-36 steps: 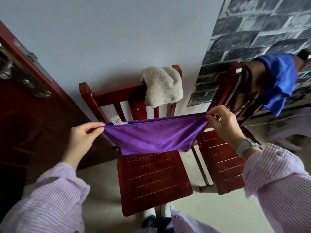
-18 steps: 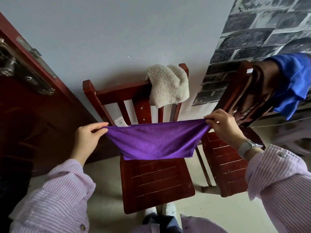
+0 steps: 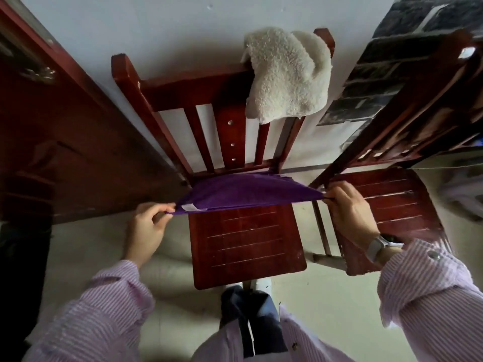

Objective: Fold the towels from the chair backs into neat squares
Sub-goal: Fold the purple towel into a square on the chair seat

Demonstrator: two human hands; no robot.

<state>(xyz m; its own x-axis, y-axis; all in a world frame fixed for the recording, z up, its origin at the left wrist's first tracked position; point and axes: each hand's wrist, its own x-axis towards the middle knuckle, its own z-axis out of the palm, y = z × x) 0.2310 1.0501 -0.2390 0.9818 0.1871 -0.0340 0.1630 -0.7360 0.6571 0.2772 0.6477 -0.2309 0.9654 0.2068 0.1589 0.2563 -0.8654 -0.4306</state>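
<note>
pinching purple towel (image 3: 245,190) corners: left hand (image 3: 146,226), right hand (image 3: 350,207); its underside hidden.

Single head view, looking steeply down (wide-angle), close over chair seat (image 3: 248,239)

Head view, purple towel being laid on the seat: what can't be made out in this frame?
- Purple towel: seen nearly edge-on, so its fold count and squareness stay unclear.
- White tag on it: print too small to read.
- Right chair: its back runs out of the frame's right edge and is blurred; no towel can be confirmed there.
- Cream towel: the part draped behind the chair back is hidden.
- Left hand and right hand: the pinched corners are covered by fingers.
</note>
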